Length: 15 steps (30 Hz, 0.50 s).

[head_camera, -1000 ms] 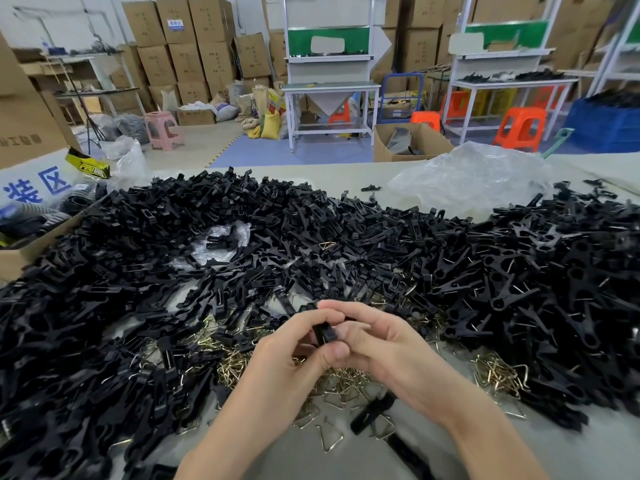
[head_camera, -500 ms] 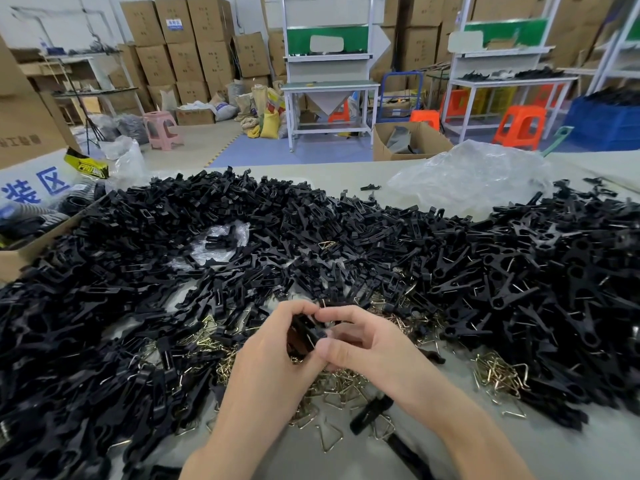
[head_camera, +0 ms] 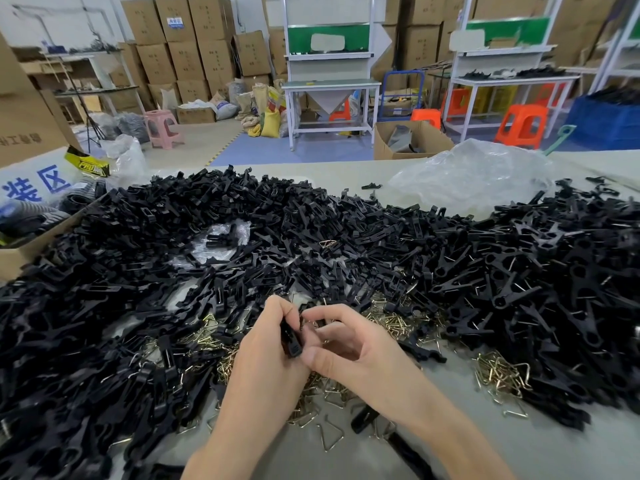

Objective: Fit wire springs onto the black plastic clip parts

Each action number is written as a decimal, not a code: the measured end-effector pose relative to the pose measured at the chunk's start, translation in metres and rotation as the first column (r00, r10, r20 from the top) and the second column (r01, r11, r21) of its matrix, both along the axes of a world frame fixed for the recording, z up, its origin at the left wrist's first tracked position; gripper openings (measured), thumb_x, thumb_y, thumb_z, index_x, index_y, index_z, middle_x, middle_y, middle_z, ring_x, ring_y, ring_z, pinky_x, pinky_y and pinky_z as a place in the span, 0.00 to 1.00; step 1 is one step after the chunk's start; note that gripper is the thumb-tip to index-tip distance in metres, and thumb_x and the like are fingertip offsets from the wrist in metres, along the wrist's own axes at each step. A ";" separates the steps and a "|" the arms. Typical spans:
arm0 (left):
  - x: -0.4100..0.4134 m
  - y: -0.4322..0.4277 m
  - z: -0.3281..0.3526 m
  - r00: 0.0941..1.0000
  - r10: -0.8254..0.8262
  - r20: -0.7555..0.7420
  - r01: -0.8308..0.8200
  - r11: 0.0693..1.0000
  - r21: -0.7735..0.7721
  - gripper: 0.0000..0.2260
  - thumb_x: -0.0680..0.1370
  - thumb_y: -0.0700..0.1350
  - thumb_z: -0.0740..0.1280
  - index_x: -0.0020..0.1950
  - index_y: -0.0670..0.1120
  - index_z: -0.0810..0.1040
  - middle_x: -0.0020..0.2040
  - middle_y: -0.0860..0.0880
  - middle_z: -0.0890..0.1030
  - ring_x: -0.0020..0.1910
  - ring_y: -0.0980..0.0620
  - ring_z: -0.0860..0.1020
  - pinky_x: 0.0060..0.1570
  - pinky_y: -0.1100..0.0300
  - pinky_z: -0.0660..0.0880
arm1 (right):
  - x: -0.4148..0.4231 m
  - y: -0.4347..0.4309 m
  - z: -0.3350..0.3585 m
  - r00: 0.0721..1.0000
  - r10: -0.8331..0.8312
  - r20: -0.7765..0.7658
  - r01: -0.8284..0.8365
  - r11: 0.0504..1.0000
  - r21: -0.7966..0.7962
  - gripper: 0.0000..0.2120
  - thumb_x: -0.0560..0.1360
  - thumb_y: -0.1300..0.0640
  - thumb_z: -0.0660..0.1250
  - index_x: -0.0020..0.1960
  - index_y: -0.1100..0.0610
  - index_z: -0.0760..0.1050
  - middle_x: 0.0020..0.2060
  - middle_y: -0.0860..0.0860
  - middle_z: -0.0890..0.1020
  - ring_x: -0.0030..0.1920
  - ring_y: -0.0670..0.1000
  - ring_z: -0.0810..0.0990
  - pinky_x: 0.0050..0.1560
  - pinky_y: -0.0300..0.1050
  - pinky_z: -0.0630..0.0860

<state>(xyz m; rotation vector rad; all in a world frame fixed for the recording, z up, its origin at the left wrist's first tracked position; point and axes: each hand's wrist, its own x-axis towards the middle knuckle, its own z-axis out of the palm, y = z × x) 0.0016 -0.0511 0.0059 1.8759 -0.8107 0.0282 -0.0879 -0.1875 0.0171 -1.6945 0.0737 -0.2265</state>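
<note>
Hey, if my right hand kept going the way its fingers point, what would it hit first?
The clip gripped by your left hand. Your right hand points left at it, fingers right by it; whether they already touch is unclear.

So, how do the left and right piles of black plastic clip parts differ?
The left pile of black plastic parts holds single straight halves; the right pile holds crossed pairs. Wire shows across the right pile, hardly in the left. Both lie on the grey table.
</note>
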 end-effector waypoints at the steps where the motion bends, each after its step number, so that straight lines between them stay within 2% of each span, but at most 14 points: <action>1: 0.000 -0.001 0.000 1.000 0.006 0.003 -0.006 1.000 -0.001 0.10 0.76 0.46 0.66 0.43 0.58 0.66 0.32 0.54 0.78 0.23 0.59 0.65 0.23 0.69 0.61 | 0.000 0.000 0.000 1.000 0.002 -0.002 -0.002 1.000 0.010 0.14 0.77 0.51 0.74 0.59 0.38 0.76 0.52 0.45 0.86 0.51 0.45 0.85 0.51 0.36 0.78; 3: 0.000 -0.001 0.001 1.000 0.023 -0.009 -0.023 1.000 -0.016 0.11 0.76 0.43 0.66 0.42 0.57 0.67 0.30 0.52 0.76 0.22 0.59 0.63 0.22 0.70 0.59 | 0.000 0.000 0.000 1.000 0.001 0.001 -0.001 1.000 0.026 0.11 0.78 0.50 0.73 0.58 0.40 0.77 0.50 0.46 0.86 0.50 0.47 0.85 0.53 0.41 0.80; 6: -0.001 0.000 0.003 0.999 0.035 -0.029 -0.037 0.998 -0.056 0.07 0.77 0.48 0.65 0.41 0.55 0.67 0.26 0.53 0.70 0.22 0.57 0.61 0.22 0.67 0.57 | 0.000 0.002 0.000 1.000 0.014 0.014 -0.015 0.998 0.062 0.11 0.79 0.51 0.72 0.60 0.42 0.77 0.50 0.49 0.86 0.49 0.48 0.84 0.58 0.46 0.80; 9: -0.003 -0.002 0.005 0.994 0.069 -0.088 -0.079 0.989 -0.124 0.10 0.78 0.52 0.64 0.40 0.51 0.68 0.26 0.55 0.68 0.24 0.58 0.61 0.23 0.63 0.61 | 0.001 0.004 0.000 0.999 0.022 0.029 -0.026 0.990 0.140 0.13 0.79 0.55 0.71 0.63 0.45 0.77 0.50 0.50 0.86 0.48 0.45 0.83 0.54 0.41 0.79; 12: -0.006 -0.004 0.009 0.979 0.045 -0.198 -0.088 0.973 -0.214 0.13 0.80 0.54 0.64 0.40 0.50 0.70 0.29 0.52 0.73 0.27 0.47 0.70 0.26 0.54 0.72 | 0.003 0.004 0.000 1.000 0.021 0.014 -0.023 0.981 0.191 0.16 0.82 0.61 0.67 0.67 0.49 0.75 0.52 0.52 0.87 0.49 0.48 0.85 0.54 0.43 0.81; 15: -0.011 -0.004 0.013 0.981 0.036 -0.193 -0.082 0.969 -0.234 0.16 0.78 0.62 0.62 0.41 0.51 0.73 0.29 0.53 0.77 0.27 0.55 0.72 0.25 0.59 0.71 | 0.005 0.007 -0.001 0.999 0.035 -0.009 -0.031 0.964 0.265 0.14 0.81 0.61 0.67 0.66 0.53 0.77 0.53 0.55 0.86 0.50 0.51 0.85 0.55 0.47 0.81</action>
